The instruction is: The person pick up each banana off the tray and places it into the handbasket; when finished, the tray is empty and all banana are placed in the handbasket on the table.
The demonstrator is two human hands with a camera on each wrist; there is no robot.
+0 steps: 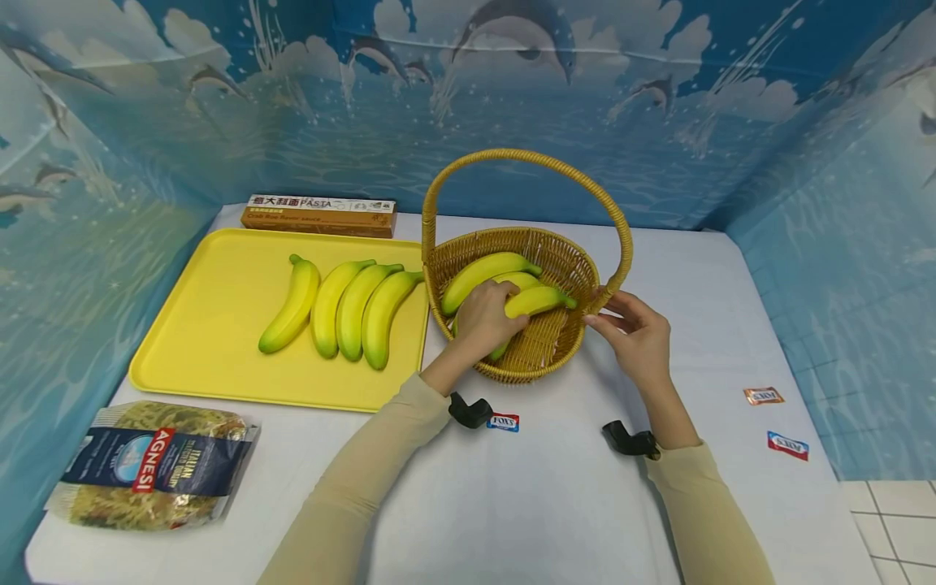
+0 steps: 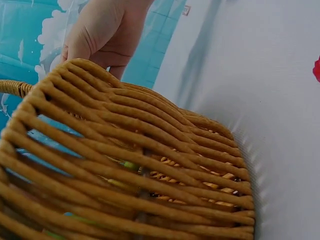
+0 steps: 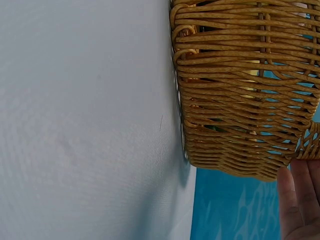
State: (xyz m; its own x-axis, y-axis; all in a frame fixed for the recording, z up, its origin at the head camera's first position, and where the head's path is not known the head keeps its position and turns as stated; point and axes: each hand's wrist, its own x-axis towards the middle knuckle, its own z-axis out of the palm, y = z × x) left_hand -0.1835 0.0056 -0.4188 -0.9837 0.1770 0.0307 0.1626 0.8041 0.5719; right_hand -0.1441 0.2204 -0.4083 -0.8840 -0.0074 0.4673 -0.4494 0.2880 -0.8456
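Observation:
A brown wicker basket [image 1: 563, 335] with a tall arched handle stands on the table and holds several yellow bananas [image 1: 486, 272]. My left hand [image 1: 486, 317] reaches over its near left rim and grips a front banana [image 1: 537, 301], whose green-tipped stem points right; the fingertips are partly hidden. At the basket's right side, my right hand [image 1: 636, 337] pinches the rim by the handle's base between thumb and fingers. The right wrist view shows fingers [image 3: 302, 195] against the wicker wall [image 3: 240, 100]. The left wrist view shows mostly the basket's woven side [image 2: 125, 145].
Left of the basket, a yellow tray [image 1: 219, 325] bears several bananas [image 1: 354, 313]. A pasta box [image 1: 319, 216] lies behind the tray, a bag of Agnesi pasta [image 1: 153, 467] in front. Small wrapped packets [image 1: 787, 445] lie at right, and another packet [image 1: 504, 422] lies before the basket.

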